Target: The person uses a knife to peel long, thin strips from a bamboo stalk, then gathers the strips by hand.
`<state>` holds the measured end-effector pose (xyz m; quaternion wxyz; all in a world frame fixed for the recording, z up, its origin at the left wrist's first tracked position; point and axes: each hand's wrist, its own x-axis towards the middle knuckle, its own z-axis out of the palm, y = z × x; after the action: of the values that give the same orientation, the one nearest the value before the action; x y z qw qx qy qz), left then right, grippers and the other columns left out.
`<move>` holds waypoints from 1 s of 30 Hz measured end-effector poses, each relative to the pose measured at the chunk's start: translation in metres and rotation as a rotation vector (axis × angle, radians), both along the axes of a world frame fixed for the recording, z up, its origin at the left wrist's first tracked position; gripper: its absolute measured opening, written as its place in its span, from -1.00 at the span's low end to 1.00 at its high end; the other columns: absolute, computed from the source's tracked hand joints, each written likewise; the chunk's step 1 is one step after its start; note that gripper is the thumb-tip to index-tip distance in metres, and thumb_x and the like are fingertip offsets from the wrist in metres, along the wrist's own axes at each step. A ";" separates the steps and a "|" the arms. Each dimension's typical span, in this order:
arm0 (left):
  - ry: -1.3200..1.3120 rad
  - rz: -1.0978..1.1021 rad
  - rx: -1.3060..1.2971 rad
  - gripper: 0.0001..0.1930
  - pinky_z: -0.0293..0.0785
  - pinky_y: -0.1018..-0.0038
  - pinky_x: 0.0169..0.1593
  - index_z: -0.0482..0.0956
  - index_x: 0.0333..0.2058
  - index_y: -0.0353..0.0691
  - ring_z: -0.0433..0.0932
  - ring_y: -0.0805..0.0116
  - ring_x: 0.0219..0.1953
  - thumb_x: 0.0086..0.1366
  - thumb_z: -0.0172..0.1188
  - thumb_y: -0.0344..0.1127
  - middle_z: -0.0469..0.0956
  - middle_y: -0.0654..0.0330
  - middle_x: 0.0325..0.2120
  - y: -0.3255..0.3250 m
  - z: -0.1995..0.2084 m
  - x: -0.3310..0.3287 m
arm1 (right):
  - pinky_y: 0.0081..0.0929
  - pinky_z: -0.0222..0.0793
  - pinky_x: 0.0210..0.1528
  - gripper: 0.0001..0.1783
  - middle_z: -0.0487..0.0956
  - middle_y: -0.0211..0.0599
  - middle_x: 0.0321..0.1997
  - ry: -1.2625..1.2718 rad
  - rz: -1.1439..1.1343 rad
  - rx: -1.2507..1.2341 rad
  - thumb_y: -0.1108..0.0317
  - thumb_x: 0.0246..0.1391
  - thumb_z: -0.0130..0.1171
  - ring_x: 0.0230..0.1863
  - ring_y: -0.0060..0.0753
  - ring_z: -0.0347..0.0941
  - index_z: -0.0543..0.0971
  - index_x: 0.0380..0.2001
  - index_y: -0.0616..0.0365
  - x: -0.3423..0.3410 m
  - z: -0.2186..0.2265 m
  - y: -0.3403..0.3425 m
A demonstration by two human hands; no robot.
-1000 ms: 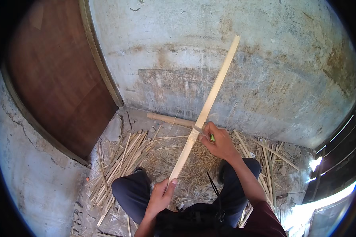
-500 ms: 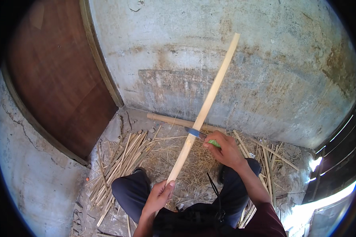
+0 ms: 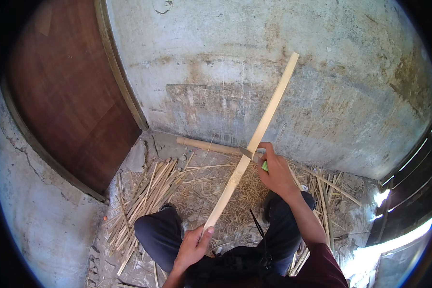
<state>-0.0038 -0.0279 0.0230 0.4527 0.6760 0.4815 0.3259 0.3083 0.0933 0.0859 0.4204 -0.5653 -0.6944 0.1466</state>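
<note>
A long pale strip of split bamboo (image 3: 269, 115) slants up and away from me, its far end raised in front of the wall. My left hand (image 3: 193, 246) is closed round its near end, thumb on top. In my right hand (image 3: 277, 174) is a knife (image 3: 246, 152) with a green handle, mostly hidden by the fingers. The blade lies across the strip near its middle, touching it. Just below the blade, the strip's face looks rough.
Thin bamboo sticks (image 3: 146, 201) lie heaped left of my knees, with more sticks (image 3: 327, 201) on the right. Shavings (image 3: 240, 197) litter the floor between my legs. A bamboo pole (image 3: 206, 144) lies along the stained wall (image 3: 216, 62). A brown door (image 3: 77, 96) stands at the left.
The knife and my right hand have moved a little up and right along the strip. The strip's far end has dipped slightly and shifted right. My left hand keeps its hold.
</note>
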 end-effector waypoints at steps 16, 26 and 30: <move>0.203 0.101 0.068 -0.72 0.44 0.00 -0.42 0.57 -0.17 -0.30 0.55 -0.27 -0.58 0.59 0.10 -0.16 0.49 -0.11 -0.65 -0.013 0.012 0.023 | -0.08 0.49 -0.36 -0.78 0.66 -0.19 -0.50 -0.172 -0.308 0.362 0.54 -0.18 0.26 -0.45 0.06 0.63 0.63 -0.37 0.09 -0.003 -0.042 0.052; 0.247 0.104 0.137 -0.73 0.42 -0.01 -0.41 0.53 -0.26 -0.27 0.55 -0.26 -0.58 0.58 0.10 -0.19 0.50 -0.10 -0.66 -0.013 0.020 0.019 | -0.14 0.48 -0.39 -0.87 0.64 -0.17 -0.53 -0.151 -0.342 0.372 0.49 -0.11 0.36 -0.48 -0.01 0.63 0.63 -0.41 0.12 -0.007 -0.042 0.057; 0.222 0.062 0.057 -0.73 0.43 0.02 -0.43 0.55 -0.22 -0.28 0.57 -0.23 -0.58 0.58 0.11 -0.18 0.50 -0.11 -0.66 -0.021 0.011 0.005 | -0.08 0.48 -0.39 -0.94 0.63 -0.04 -0.55 0.292 -0.427 0.207 0.45 0.08 0.29 -0.48 0.01 0.63 0.66 -0.44 0.20 0.013 -0.032 0.073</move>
<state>0.0015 -0.0487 0.0340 0.3669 0.7055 0.5398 0.2763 0.3216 0.1660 0.0536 0.5931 -0.6256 -0.5029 0.0628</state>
